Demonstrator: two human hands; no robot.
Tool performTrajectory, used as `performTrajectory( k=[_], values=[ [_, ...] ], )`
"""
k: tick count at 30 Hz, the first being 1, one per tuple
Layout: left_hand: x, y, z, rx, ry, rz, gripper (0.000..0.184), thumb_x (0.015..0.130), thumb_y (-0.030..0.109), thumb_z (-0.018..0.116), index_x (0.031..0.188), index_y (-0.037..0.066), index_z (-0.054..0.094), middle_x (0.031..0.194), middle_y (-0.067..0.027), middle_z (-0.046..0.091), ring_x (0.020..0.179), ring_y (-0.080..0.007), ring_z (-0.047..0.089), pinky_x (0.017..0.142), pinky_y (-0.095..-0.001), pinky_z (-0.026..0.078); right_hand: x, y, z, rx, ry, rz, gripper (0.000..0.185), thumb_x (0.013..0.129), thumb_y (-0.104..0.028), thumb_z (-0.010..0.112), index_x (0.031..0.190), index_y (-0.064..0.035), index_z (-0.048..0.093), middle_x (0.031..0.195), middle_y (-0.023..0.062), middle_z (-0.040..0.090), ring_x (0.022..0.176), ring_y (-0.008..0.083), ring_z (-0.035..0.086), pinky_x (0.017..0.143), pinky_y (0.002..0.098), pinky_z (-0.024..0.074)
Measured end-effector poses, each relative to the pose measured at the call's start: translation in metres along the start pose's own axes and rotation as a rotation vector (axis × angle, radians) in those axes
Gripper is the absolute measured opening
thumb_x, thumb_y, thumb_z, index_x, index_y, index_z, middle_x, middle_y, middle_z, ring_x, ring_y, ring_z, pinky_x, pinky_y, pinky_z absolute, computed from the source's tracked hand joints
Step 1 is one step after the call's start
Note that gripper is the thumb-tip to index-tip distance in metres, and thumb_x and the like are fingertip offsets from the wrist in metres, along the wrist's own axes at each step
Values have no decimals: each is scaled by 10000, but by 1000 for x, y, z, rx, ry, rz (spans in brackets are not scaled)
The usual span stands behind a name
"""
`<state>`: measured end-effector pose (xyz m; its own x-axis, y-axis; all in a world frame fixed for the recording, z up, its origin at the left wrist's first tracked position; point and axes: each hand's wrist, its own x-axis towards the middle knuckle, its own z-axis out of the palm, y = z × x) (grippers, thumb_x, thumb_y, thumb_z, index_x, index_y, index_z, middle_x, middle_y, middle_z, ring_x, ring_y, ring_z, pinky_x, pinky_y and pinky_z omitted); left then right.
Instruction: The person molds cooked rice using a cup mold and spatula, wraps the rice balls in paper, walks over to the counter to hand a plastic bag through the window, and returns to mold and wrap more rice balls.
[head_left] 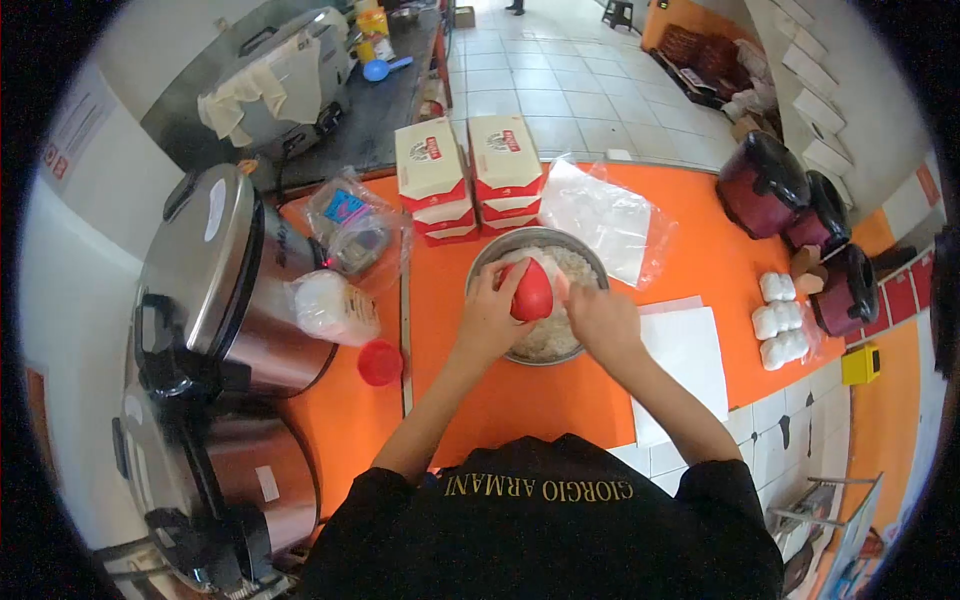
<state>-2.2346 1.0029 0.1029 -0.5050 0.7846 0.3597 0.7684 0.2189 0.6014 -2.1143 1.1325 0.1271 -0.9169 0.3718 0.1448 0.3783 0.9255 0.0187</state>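
Left hand (493,312) clamped round a red cup (533,292), fingers curled along its side. Cup tilted, held over the metal bowl (530,235) of white rice (545,343) on the orange table (490,412). Right hand (606,322) close beside the cup, above the bowl's other side, fingers curled in; from here I can't tell whether they grip anything. Red-and-white boxes (430,163) stacked just beyond the bowl; white sheets (685,362) lie near the right forearm; red tub (380,363) to the left.
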Motion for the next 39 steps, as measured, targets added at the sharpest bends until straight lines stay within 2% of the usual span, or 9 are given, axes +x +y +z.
performTrajectory(
  k=[8, 10, 20, 24, 26, 30, 33, 35, 39],
  values=[
    [11, 2, 7, -55, 23, -47, 838, 495, 171, 812, 1244, 129, 438, 1122, -123, 431, 990, -300, 509, 809, -400, 467, -29, -9, -3, 10, 220, -110, 205, 834, -236, 516, 727, -62, 502, 596, 78, 540, 475, 216, 573, 396, 316, 447],
    [14, -2, 5, -157, 1, -49, 857, 484, 159, 821, 1247, 122, 432, 1119, -118, 436, 998, -284, 511, 809, -390, 477, -35, -15, -8, 24, 115, -77, 76, 751, -111, 508, 794, -49, 497, 626, 80, 569, 544, 228, 613, 442, 330, 487],
    [10, -46, 0, -528, -55, -58, 913, 480, 143, 829, 1266, 90, 368, 1204, -120, 386, 1074, -262, 474, 885, -362, 443, -58, 17, 7, 191, 325, -107, 108, 780, -169, 549, 763, -69, 513, 600, 77, 549, 519, 225, 567, 452, 346, 444],
    [10, -37, -12, -357, -50, 1, 943, 483, 166, 824, 1282, 79, 333, 1214, -120, 399, 1122, -290, 438, 936, -394, 384, -48, 20, -16, 602, 220, 208, 219, 847, -237, 518, 802, -26, 557, 649, 116, 577, 619, 297, 575, 511, 405, 424],
    [13, -31, -12, -409, -102, 178, 957, 480, 187, 821, 1286, 70, 318, 1222, -128, 417, 1160, -302, 406, 974, -403, 334, -39, 17, -6, 1102, 190, 317, 311, 897, -278, 444, 823, 10, 536, 688, 200, 571, 670, 365, 563, 544, 424, 419],
    [16, -16, -12, -481, -136, 101, 963, 478, 180, 822, 1288, 76, 312, 1247, -143, 412, 1170, -302, 401, 973, -391, 340, -46, -9, 5, 1108, 66, 359, 394, 930, -324, 357, 855, 23, 530, 692, 234, 557, 665, 383, 561, 586, 427, 428],
    [18, -16, -14, -387, -125, 74, 964, 474, 167, 822, 1288, 80, 312, 1261, -155, 416, 1171, -299, 404, 978, -381, 336, -53, -21, 16, 1027, 39, 263, 427, 938, -344, 315, 871, 19, 528, 673, 215, 553, 652, 353, 564, 614, 416, 429],
    [15, -22, -10, -420, -146, 60, 993, 487, 163, 826, 1305, 75, 271, 1263, -144, 392, 1190, -290, 377, 981, -382, 333, -53, -19, 19, 967, 73, 223, 391, 941, -307, 327, 792, -2, 520, 559, 89, 444, 525, 156, 449, 508, 320, 363],
    [11, -26, -5, -569, -112, 121, 1014, 506, 168, 830, 1312, 68, 223, 1266, -134, 348, 1217, -272, 329, 983, -381, 329, -51, 8, 8, 1122, 111, 182, 408, 942, -319, 326, 767, 0, 510, 555, 88, 446, 520, 163, 454, 504, 325, 364]
  ],
)
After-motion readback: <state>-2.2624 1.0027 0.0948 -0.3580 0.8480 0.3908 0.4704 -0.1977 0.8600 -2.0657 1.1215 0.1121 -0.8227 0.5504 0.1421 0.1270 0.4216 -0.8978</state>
